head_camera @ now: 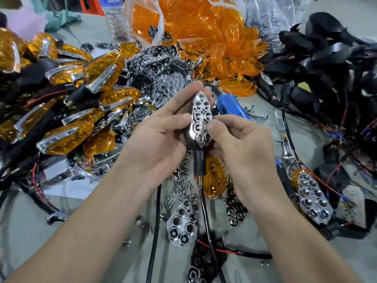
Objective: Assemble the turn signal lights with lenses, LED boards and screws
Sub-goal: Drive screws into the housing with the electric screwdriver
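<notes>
At the centre of the view my left hand [161, 131] grips a black turn signal housing [199, 158] by its side, its stem and cable hanging down. A chrome reflector [201, 117] with hexagonal cells sits in the housing's open face. My right hand [238, 139] pinches the reflector's right edge with thumb and fingertips. An orange lens [215, 178] lies on the table just below the hands, beside scattered small screws [182, 184]. Loose reflectors [183, 220] lie nearer to me.
Finished amber lights [67, 137] are piled at the left. A clear bag of orange lenses [204, 33] stands at the back, a heap of chrome reflectors [161, 72] in front of it. Black housings with wires [326, 64] fill the right. A blue electric screwdriver [230, 107] lies behind my hands.
</notes>
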`<action>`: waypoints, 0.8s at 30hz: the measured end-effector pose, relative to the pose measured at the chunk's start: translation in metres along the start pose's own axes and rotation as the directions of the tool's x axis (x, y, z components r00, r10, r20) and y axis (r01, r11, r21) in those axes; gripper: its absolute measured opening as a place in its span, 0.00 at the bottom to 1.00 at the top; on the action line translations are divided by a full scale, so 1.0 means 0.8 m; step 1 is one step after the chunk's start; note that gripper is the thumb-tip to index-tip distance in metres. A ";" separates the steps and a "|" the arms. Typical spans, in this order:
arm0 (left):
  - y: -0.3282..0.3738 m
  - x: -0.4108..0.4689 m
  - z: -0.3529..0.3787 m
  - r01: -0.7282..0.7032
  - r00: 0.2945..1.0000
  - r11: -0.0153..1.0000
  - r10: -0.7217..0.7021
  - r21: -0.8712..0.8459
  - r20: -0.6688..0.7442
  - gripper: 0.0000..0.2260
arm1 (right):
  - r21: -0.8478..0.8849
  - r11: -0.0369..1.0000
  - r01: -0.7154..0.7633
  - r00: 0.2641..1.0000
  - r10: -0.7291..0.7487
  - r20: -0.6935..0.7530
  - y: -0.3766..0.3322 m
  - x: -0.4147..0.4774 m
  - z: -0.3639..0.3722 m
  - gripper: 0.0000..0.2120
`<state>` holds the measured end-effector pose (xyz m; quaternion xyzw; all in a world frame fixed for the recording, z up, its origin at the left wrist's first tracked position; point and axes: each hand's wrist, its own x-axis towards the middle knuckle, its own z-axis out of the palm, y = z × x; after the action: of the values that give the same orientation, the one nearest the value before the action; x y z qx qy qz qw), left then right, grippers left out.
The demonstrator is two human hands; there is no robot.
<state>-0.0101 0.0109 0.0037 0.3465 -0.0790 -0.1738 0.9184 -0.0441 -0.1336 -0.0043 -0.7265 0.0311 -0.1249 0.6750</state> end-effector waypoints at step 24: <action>-0.002 0.000 -0.003 0.006 1.000 0.996 -0.004 0.094 -0.017 0.24 | -0.256 0.956 0.142 0.983 -0.166 -0.076 -0.010 -0.011 0.000 0.10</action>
<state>-0.0096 0.0110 0.0009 0.3910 -0.0784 -0.1692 0.9013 -0.0539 -0.1307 0.0025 -0.7988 0.0223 -0.2072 0.5643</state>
